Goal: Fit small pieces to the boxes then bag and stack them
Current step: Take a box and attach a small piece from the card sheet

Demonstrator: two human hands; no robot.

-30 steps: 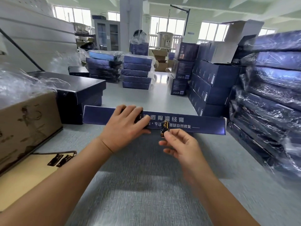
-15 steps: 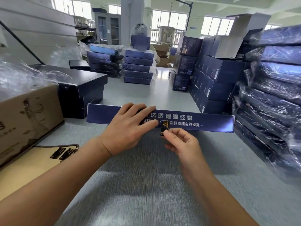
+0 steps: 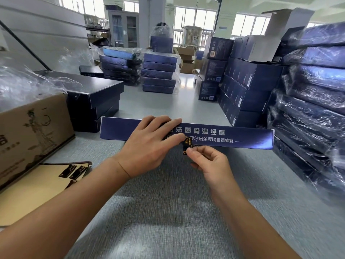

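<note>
A: Pinched by the right hand [image 3: 211, 161]: a small black piece [image 3: 187, 146], held at the lower edge of the blue box [image 3: 242, 136], centre frame.
B: And the left hand [image 3: 149, 144]?
A: Fingers straight, pressing flat on the box face, just left of the piece.

Long flat dark-blue cardboard box [image 3: 252, 141], white Chinese print on the front side, lies flat on the table, long side facing the camera. Small black rectangular label with gold print [image 3: 187, 146] stands upright against that front side, at the lower edge, near mid-length. Right hand [image 3: 211, 163] pinches the label's bottom end; left hand [image 3: 149, 144] presses flat on the box, fingers straight.
</note>
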